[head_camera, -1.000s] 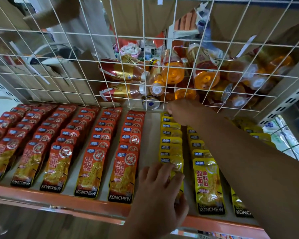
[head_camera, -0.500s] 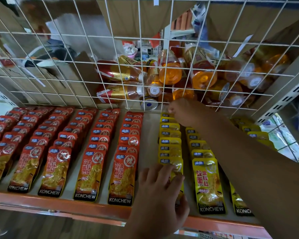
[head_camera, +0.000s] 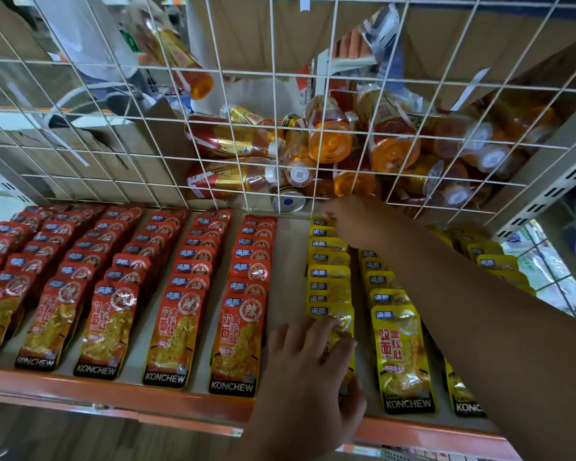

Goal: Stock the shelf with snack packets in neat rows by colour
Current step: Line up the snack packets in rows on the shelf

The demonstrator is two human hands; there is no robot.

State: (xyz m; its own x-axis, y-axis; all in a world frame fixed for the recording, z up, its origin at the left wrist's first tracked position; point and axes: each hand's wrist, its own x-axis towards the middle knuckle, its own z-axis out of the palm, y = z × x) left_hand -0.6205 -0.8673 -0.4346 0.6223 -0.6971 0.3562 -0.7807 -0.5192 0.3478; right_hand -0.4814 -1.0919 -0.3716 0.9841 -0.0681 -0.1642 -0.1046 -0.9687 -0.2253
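Red snack packets [head_camera: 177, 327] lie in several overlapping rows on the left of the shelf [head_camera: 290, 261]. Yellow packets fill rows on the right. My left hand [head_camera: 313, 377] rests with fairly straight fingers on the front packet of the leftmost yellow row [head_camera: 330, 274]. At the far end of that same row, against the wire mesh, my right hand [head_camera: 353, 221] curls its fingers over the rearmost yellow packet [head_camera: 320, 222]. My right forearm crosses above a second yellow row [head_camera: 403, 354] and hides much of the rows further right.
A white wire mesh [head_camera: 270, 94] forms the shelf's back. Behind it lie piled orange drink bottles [head_camera: 330, 141], a can [head_camera: 288, 201] and cardboard boxes. One bottle [head_camera: 180, 61] is held up behind the mesh at upper left. The orange shelf lip [head_camera: 147, 400] runs along the front.
Both hands stay on the leftmost yellow row, almost unmoved. Behind the mesh a bottle has come into view at upper left.
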